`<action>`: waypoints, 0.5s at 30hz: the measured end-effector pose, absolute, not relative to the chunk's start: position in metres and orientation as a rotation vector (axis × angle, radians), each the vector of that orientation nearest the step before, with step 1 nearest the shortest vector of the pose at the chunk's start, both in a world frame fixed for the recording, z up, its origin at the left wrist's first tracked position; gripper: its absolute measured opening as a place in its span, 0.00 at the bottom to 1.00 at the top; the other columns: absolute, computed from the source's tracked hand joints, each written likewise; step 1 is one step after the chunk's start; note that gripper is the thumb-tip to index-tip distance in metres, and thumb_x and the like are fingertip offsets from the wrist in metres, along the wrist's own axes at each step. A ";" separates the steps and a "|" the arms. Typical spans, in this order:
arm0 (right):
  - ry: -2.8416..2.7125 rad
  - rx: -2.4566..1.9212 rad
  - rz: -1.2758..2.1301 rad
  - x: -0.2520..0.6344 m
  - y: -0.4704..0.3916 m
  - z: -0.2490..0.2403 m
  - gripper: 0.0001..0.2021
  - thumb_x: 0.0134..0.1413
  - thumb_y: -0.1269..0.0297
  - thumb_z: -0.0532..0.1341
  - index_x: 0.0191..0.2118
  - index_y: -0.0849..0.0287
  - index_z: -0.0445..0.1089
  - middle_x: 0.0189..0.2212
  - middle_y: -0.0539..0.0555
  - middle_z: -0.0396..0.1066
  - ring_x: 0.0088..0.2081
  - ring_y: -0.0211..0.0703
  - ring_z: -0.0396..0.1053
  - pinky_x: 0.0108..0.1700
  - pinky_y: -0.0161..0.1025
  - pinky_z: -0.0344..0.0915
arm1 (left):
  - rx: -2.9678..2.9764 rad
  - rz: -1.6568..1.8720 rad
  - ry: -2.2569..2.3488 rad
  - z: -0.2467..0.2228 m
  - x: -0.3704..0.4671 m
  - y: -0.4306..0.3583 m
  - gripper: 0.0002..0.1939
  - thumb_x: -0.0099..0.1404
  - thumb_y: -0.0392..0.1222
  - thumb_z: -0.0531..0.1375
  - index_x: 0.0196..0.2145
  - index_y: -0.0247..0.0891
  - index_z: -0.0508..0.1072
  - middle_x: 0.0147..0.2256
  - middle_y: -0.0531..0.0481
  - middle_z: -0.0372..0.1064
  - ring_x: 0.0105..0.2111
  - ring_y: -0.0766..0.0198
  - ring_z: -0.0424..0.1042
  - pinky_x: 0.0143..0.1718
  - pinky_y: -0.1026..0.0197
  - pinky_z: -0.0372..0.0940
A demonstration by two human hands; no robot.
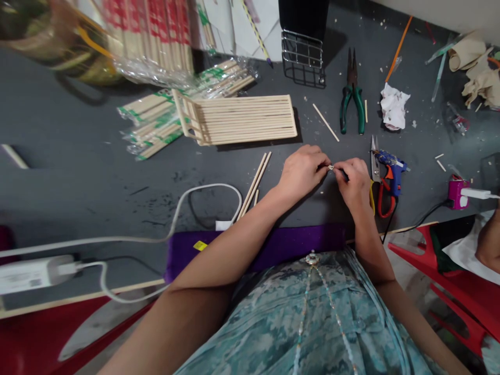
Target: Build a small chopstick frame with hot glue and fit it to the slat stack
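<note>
My left hand point(304, 167) and my right hand point(354, 182) meet above the grey table, fingertips nearly touching. Between them shows a tiny pale piece point(330, 167), pinched from both sides; it is too small to name. A dark spot by my right fingers cannot be made out. To the left lies a small chair-like frame of wooden sticks point(246, 119), with a slatted panel and an upright end. Loose sticks point(255, 179) rest beside my left forearm. Just right of my right hand are scissors point(375, 161) and a blue glue gun point(395, 172).
Green-handled pliers point(352, 99), a short stick point(326, 122) and crumpled paper point(394, 107) lie beyond my hands. Wrapped chopsticks point(156, 122) and a wire basket point(302, 52) stand farther back. A white cable point(172, 229) crosses the left side. Another person's arm point(490, 237) shows at right.
</note>
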State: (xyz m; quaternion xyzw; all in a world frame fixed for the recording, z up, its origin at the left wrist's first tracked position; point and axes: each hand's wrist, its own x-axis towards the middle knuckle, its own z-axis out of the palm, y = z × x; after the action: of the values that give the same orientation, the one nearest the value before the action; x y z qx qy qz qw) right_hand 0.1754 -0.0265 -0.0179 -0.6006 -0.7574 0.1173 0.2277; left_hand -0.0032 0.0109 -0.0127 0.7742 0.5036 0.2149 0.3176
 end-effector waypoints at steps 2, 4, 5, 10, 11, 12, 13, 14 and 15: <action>-2.075 -1.660 0.329 0.175 -0.026 -0.020 0.08 0.68 0.63 0.59 0.39 0.53 0.76 0.35 0.55 0.70 0.40 0.50 0.66 0.42 0.46 0.64 | 2.039 0.564 1.328 -0.013 -0.003 0.011 0.07 0.66 0.35 0.60 0.37 0.37 0.80 0.36 0.46 0.75 0.41 0.55 0.72 0.42 0.56 0.65; -2.062 -1.662 0.340 0.174 -0.027 -0.021 0.09 0.68 0.62 0.58 0.39 0.53 0.76 0.35 0.55 0.71 0.40 0.50 0.66 0.42 0.46 0.64 | 2.040 0.567 1.326 -0.013 -0.003 0.011 0.08 0.66 0.35 0.60 0.37 0.37 0.80 0.36 0.46 0.75 0.41 0.55 0.72 0.42 0.56 0.65; -2.055 -1.663 0.346 0.174 -0.027 -0.021 0.09 0.68 0.62 0.58 0.39 0.53 0.76 0.35 0.55 0.71 0.40 0.50 0.66 0.43 0.46 0.64 | 2.040 0.568 1.325 -0.014 -0.003 0.011 0.08 0.66 0.35 0.60 0.37 0.37 0.80 0.36 0.46 0.75 0.41 0.55 0.72 0.42 0.56 0.65; -2.039 -1.657 0.352 0.172 -0.026 -0.023 0.09 0.68 0.62 0.58 0.39 0.53 0.76 0.35 0.54 0.72 0.40 0.49 0.66 0.43 0.46 0.64 | 2.040 0.549 1.331 -0.013 -0.003 0.011 0.07 0.67 0.35 0.60 0.37 0.37 0.80 0.36 0.46 0.75 0.41 0.55 0.72 0.41 0.56 0.65; -2.035 -1.654 0.349 0.172 -0.026 -0.023 0.09 0.68 0.62 0.58 0.39 0.53 0.76 0.35 0.54 0.72 0.40 0.49 0.66 0.43 0.45 0.64 | 2.040 0.544 1.334 -0.012 -0.003 0.011 0.07 0.67 0.35 0.60 0.37 0.37 0.80 0.36 0.45 0.75 0.41 0.55 0.72 0.41 0.56 0.65; -2.031 -1.650 0.348 0.172 -0.026 -0.023 0.08 0.68 0.63 0.59 0.39 0.54 0.76 0.35 0.54 0.72 0.40 0.49 0.66 0.42 0.45 0.64 | 2.040 0.540 1.336 -0.012 -0.003 0.011 0.07 0.67 0.35 0.60 0.37 0.37 0.80 0.37 0.45 0.75 0.41 0.55 0.72 0.41 0.56 0.65; -2.025 -1.647 0.349 0.172 -0.025 -0.023 0.08 0.68 0.63 0.59 0.39 0.54 0.76 0.35 0.54 0.72 0.40 0.49 0.67 0.42 0.45 0.64 | 2.040 0.537 1.338 -0.012 -0.003 0.011 0.07 0.67 0.35 0.60 0.37 0.37 0.80 0.37 0.45 0.76 0.42 0.54 0.72 0.41 0.56 0.65; -2.022 -1.645 0.355 0.172 -0.025 -0.023 0.08 0.68 0.62 0.59 0.39 0.54 0.76 0.36 0.55 0.73 0.40 0.49 0.67 0.42 0.45 0.64 | 2.039 0.534 1.339 -0.011 -0.002 0.011 0.07 0.67 0.35 0.60 0.37 0.37 0.80 0.37 0.45 0.76 0.42 0.54 0.72 0.41 0.56 0.65; -2.018 -1.644 0.363 0.171 -0.025 -0.022 0.08 0.68 0.62 0.59 0.39 0.54 0.76 0.36 0.55 0.73 0.40 0.49 0.67 0.43 0.45 0.64 | 2.038 0.532 1.338 -0.011 -0.002 0.011 0.07 0.67 0.35 0.60 0.37 0.37 0.80 0.37 0.45 0.76 0.42 0.54 0.72 0.41 0.56 0.65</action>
State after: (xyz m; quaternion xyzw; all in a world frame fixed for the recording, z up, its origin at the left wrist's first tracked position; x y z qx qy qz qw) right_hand 0.1713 -0.0250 -0.0224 -0.6050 -0.7428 0.1336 0.2538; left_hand -0.0024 0.0113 -0.0111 0.7746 0.5083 0.2021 0.3174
